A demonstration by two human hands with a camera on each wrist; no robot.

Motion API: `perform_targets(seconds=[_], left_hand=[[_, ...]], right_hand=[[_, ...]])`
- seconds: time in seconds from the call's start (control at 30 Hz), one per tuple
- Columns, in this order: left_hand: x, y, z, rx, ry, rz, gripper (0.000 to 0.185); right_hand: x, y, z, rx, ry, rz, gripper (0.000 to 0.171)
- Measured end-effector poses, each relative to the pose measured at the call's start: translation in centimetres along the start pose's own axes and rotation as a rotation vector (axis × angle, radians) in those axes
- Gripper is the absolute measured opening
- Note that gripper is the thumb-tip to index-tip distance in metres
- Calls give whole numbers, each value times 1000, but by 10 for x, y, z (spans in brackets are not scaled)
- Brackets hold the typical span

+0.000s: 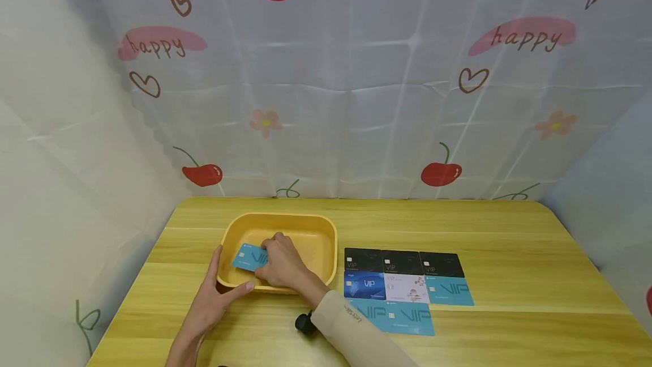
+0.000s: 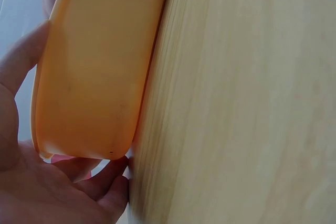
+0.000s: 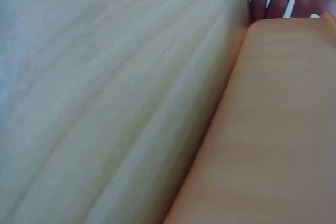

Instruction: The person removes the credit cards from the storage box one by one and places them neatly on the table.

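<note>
A yellow plastic box point(image 1: 330, 254) with rounded corners stands on the table. At its left front corner my left hand point(image 1: 210, 302) holds the wall, thumb at the front rim and fingers along the left side. The left wrist view shows that hand point(image 2: 47, 192) against the outer wall of the box point(image 2: 100, 77). My right hand point(image 1: 285, 259) reaches over the front rim and pinches the right end of a light blue VIP card point(image 1: 249, 256) inside the box. The right wrist view shows the box wall point(image 3: 273, 119), not the right hand's fingers.
Right of the box, cards lie edge to edge in rows: black cards point(image 1: 402, 263), a dark blue card point(image 1: 364, 285), a white floral card point(image 1: 406, 288) and light blue cards point(image 1: 411, 319). My right sleeve point(image 1: 356, 327) partly covers the front row. A black round object point(image 1: 305, 323) is beside the sleeve.
</note>
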State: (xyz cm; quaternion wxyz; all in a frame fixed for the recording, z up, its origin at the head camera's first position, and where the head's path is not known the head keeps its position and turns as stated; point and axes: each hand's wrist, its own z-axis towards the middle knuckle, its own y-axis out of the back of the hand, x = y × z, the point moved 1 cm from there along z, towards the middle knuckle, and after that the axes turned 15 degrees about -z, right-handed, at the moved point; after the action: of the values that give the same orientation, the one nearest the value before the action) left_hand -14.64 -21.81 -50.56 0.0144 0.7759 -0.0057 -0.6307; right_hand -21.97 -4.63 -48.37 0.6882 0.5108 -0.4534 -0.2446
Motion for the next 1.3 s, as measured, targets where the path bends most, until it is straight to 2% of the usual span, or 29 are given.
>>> perform_targets(seconds=[0.27,0.63,1.07,1.3], left_hand=[[-2,0,-1,4,-5,-17,115],[-1,0,-2,-19,15,24,115],[1,0,1,-11,6,11,117],[0,-1,1,-27,11,38,117]], right_hand=[[-1,8,-8,-19,-3,51,46],[-14,23,-23,-20,59,67,48],[-33,39,-51,-30,79,89,48],[-47,45,-68,-36,95,129,48]])
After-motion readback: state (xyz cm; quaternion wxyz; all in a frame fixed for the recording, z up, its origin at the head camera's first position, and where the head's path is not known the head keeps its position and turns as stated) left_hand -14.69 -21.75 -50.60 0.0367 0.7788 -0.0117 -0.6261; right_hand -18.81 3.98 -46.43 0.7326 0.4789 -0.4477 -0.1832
